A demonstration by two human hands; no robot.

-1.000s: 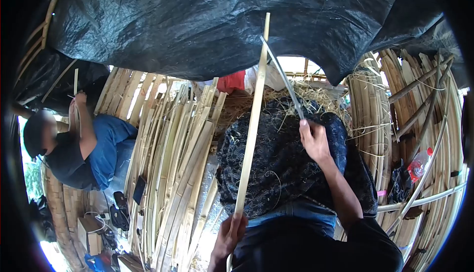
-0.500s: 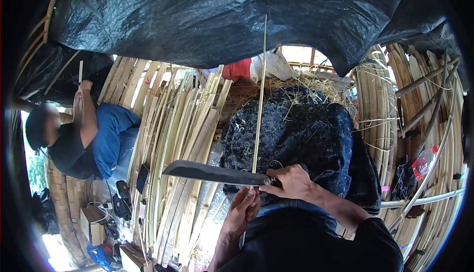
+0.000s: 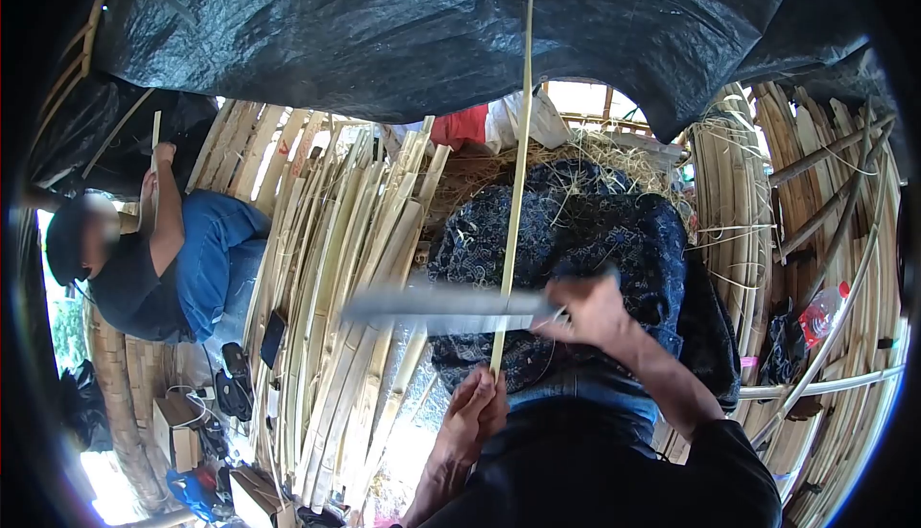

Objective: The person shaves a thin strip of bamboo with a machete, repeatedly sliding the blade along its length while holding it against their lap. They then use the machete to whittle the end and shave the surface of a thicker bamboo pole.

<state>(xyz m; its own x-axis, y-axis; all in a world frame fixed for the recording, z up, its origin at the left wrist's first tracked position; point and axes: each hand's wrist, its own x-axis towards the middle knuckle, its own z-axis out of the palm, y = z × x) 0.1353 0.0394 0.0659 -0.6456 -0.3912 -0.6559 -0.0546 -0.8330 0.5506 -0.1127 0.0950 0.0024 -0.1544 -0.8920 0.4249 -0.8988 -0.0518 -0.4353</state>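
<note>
Near my lap, my left hand (image 3: 477,407) is closed round the lower end of a long, thin bamboo strip (image 3: 519,173) that points up and away from me. My right hand (image 3: 587,309) grips the handle of a machete (image 3: 441,305), its blade lying crosswise and blurred by motion. In this view the blade crosses over the strip, a short way above my left hand. Beneath both, a dark blue patterned cloth (image 3: 614,240) covers my legs, with thin shavings scattered on it.
Split bamboo slats (image 3: 336,231) lie in a long pile at my left. Beyond them a seated person (image 3: 144,259) holds a strip. A black tarp (image 3: 432,29) hangs in front, above a heap of shavings (image 3: 614,149). At right are a plastic bottle (image 3: 823,317) and poles (image 3: 815,211).
My right hand and the machete have moved away from my body, up along the strip and slightly right. The strip has turned, its wider face now showing.
</note>
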